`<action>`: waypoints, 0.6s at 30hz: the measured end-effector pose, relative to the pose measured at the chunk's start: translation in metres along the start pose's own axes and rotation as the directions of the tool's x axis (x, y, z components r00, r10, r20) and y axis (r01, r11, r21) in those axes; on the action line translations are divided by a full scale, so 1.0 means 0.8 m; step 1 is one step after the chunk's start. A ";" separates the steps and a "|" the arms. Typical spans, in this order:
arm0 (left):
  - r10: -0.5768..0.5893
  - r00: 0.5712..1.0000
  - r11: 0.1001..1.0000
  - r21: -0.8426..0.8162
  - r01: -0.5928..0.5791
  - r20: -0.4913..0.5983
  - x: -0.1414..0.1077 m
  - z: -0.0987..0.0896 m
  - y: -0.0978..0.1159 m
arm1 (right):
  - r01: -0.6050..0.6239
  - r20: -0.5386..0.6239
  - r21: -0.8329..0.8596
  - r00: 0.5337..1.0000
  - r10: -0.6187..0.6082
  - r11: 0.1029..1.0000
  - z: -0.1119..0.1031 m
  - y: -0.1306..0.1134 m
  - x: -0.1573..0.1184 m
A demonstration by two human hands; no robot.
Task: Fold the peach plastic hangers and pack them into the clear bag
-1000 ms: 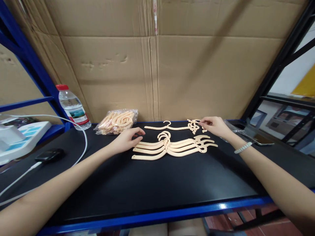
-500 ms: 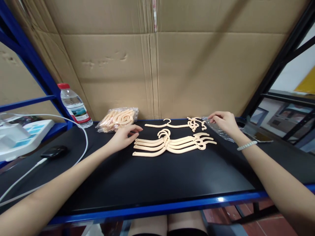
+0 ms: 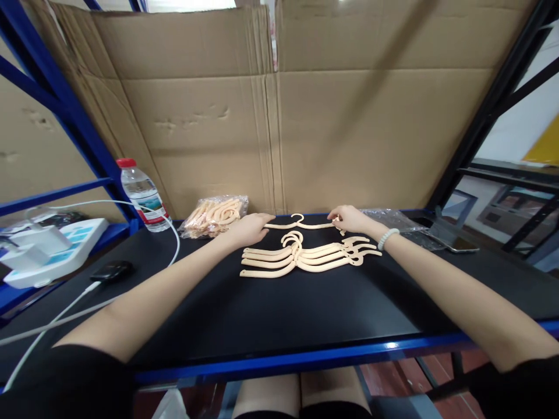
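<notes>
along the black table's (image 3: 279,317) back, the lone hanger (image 3: 299,224) is now reached at both ends — left hand (image 3: 250,229) moved in, right hand (image 3: 350,219) brought back from the clear wrapper (image 3: 388,219) — so work seems centred there; whether either grip is closed cannot be told.

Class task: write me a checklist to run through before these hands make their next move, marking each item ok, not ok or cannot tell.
1. Left hand at the rear hanger's left end: ok.
2. Right hand at its right end: ok.
3. Firm grip at both ends: cannot tell; fingers hide the contact.
4. Front hangers clear of the fingers: ok, they lie nearer the person.
5. Small pieces beside the right hand all visible: not ok, the hand covers some.
6. Bottle capped: ok, red cap on.
</notes>
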State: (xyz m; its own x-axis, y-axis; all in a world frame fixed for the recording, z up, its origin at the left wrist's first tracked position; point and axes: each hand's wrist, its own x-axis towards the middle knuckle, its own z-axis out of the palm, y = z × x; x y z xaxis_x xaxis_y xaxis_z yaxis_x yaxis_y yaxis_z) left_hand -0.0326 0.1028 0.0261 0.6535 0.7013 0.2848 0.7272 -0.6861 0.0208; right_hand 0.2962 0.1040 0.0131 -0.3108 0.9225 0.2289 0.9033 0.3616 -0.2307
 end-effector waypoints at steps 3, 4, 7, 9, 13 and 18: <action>-0.026 0.999 0.999 0.041 0.025 0.033 0.014 0.014 -0.002 | 0.050 0.074 -0.065 0.996 -0.045 0.997 0.011 -0.002 0.012; -0.038 0.998 0.998 0.047 0.036 0.040 0.016 0.019 -0.004 | 0.066 0.087 -0.081 0.995 -0.059 0.995 0.014 -0.001 0.014; -0.074 0.996 0.997 0.037 0.072 0.050 0.017 0.031 -0.011 | 0.104 0.085 -0.113 0.992 -0.095 0.988 0.022 0.006 0.016; -0.096 0.994 0.995 0.009 0.096 0.048 0.016 0.037 -0.015 | 0.121 0.065 -0.120 0.991 -0.114 0.985 0.028 0.011 0.016; -0.131 0.991 0.986 -0.098 0.132 0.021 0.015 0.041 -0.017 | 0.134 0.002 -0.089 0.991 -0.135 0.987 0.038 0.014 0.018; -0.196 0.975 0.926 -0.347 0.149 -0.107 0.008 0.025 -0.010 | 0.118 -0.137 0.031 0.984 -0.113 0.993 0.030 0.007 0.013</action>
State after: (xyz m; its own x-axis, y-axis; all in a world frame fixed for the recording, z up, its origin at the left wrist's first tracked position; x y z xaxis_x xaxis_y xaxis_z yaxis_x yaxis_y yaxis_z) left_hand -0.0299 0.1166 0.0084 0.4718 0.7977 0.3757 0.6980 -0.5982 0.3937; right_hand 0.2914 0.1188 -0.0085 -0.3670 0.8486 0.3811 0.8507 0.4719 -0.2315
